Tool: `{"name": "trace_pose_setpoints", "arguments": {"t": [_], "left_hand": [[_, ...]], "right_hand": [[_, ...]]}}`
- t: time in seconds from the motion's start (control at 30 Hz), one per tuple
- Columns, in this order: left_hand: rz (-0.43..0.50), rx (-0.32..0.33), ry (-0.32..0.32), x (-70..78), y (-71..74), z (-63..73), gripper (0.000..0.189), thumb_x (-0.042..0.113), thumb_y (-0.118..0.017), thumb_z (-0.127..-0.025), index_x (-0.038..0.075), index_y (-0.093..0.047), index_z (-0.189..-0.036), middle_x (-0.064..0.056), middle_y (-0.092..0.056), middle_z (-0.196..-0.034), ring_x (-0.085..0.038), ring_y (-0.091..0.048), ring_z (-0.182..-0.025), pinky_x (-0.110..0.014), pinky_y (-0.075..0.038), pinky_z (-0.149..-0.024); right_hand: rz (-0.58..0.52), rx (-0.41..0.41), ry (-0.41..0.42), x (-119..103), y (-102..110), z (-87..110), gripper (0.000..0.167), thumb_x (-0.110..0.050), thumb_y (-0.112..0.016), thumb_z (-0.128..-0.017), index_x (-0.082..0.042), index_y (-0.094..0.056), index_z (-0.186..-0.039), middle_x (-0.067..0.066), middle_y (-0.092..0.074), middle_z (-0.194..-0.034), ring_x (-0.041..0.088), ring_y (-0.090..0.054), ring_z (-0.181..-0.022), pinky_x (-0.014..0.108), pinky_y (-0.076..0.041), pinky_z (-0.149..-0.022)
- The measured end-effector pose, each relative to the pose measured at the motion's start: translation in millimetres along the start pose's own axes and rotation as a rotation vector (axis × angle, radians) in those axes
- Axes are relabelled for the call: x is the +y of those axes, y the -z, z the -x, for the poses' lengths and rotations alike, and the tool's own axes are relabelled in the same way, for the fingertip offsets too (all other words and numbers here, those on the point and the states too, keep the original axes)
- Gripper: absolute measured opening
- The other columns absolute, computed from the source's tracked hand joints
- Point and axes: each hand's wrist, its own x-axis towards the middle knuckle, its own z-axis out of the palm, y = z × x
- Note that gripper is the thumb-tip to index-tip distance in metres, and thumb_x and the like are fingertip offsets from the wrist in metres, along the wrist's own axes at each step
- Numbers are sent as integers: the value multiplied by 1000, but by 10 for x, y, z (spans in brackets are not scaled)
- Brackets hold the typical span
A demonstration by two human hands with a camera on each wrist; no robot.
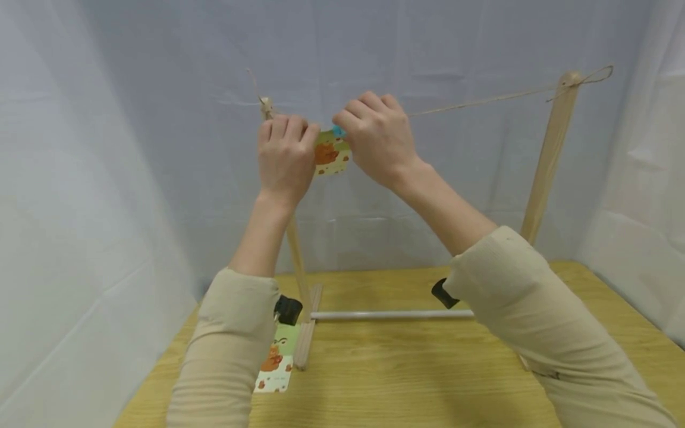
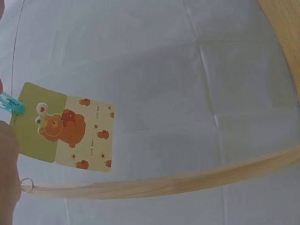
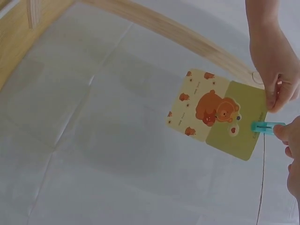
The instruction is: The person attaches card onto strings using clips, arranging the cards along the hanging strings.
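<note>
A green and cream card (image 3: 220, 115) with a bear print hangs at the string (image 1: 465, 106), its top edge between my two hands. At the card's top left corner, my left hand (image 1: 288, 157) pinches the card with thumb and finger. My right hand (image 1: 380, 137) holds a blue clothespin (image 3: 267, 127) by its ends, and the peg's jaws overlap the middle of the card's top edge. Seen from the left wrist, the clothespin (image 2: 11, 104) sits on the card (image 2: 65, 126), partly hidden by fingers.
The string runs between a left wooden post (image 1: 297, 255) and a right wooden post (image 1: 551, 154). A white rod (image 1: 390, 315) joins their bases on the wooden table (image 1: 390, 368). Another bear card (image 1: 278, 362) lies by the left base, partly behind my left sleeve.
</note>
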Motion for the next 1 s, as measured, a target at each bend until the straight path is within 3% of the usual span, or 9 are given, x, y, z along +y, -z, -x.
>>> {"name": "trace_pose_setpoints", "arguments": {"t": [0.2,0.43,0.63,1.0], "left_hand": [[9,9,17,-1,-1,3,21,-5,-47,-89,2,-65,-80,-11,-56,-78,-28,-51,-78,-39,-39,-74],[7,15,37,8,-11,18,22,-1,-45,-92,1,-63,-81,-13,-58,-80,-30,-53,-79,-39,-40,-73],[7,32,60,21,-4,12,25,4,-40,-96,0,-62,-84,-14,-59,-84,-31,-53,-81,-41,-39,-73],[26,-5,78,21,19,51,18,7,-46,-92,0,-62,-90,-14,-58,-88,-31,-51,-82,-41,-39,-74]], "right_hand": [[23,31,5,-5,-31,23,16,-3,-58,-87,-3,-68,-99,10,-67,-96,28,-58,-93,37,-44,-72],[75,53,9,-19,-55,56,19,-6,-54,-90,-2,-66,-103,11,-66,-100,29,-58,-95,38,-46,-72],[70,70,-13,-8,-76,89,21,-9,-61,-87,-1,-65,-106,12,-65,-102,30,-58,-95,39,-46,-71],[74,90,17,4,-104,172,16,-9,-59,-88,-1,-65,-100,12,-65,-94,30,-59,-89,38,-45,-66]]}}
